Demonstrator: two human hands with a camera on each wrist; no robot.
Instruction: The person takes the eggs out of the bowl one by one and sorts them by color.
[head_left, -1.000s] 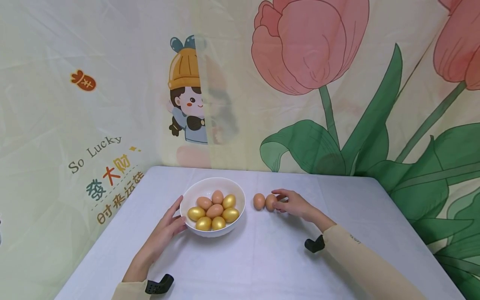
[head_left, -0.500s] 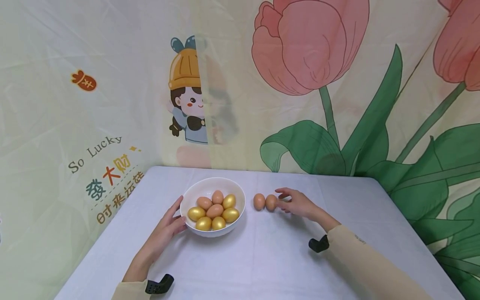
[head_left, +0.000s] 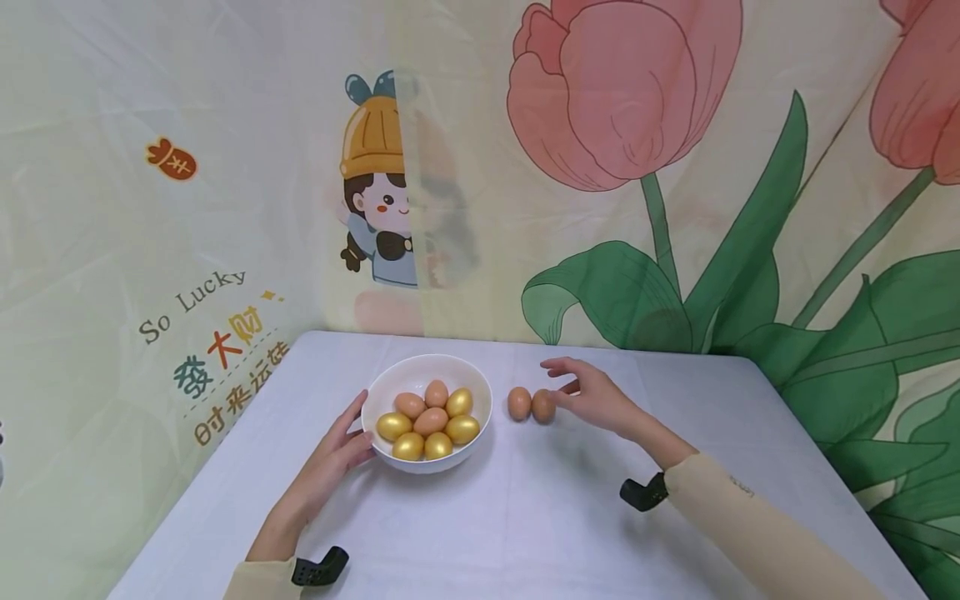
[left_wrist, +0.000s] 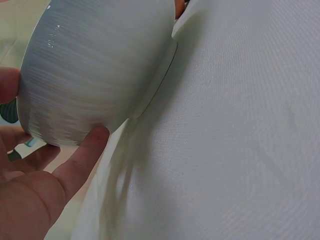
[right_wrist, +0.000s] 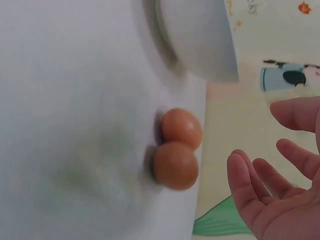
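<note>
A white bowl (head_left: 486,417) holds several gold eggs (head_left: 407,447) and 3 brown eggs (head_left: 431,422). My left hand (head_left: 333,454) rests against the bowl's left side, its fingers spread along the outer wall; the left wrist view shows fingertips (left_wrist: 100,134) touching that wall. On the table right of the bowl, two more brown eggs stand side by side, a left egg (head_left: 519,403) and a right egg (head_left: 543,406). Just above and right of the right egg hovers my right hand (head_left: 596,400), fingers loosely spread, holding nothing; the right wrist view shows it apart from both eggs.
A white cloth covers the table (head_left: 510,525). Behind it hangs a printed backdrop (head_left: 480,208) with tulips and a cartoon figure. A black wrist device (head_left: 643,492) sits by the right cuff, and another device (head_left: 321,568) by the left.
My right hand has left the right egg, drawn slightly to the right and lifted with its fingers spreading. Both loose eggs stay in place, and my left hand stays on the bowl.
</note>
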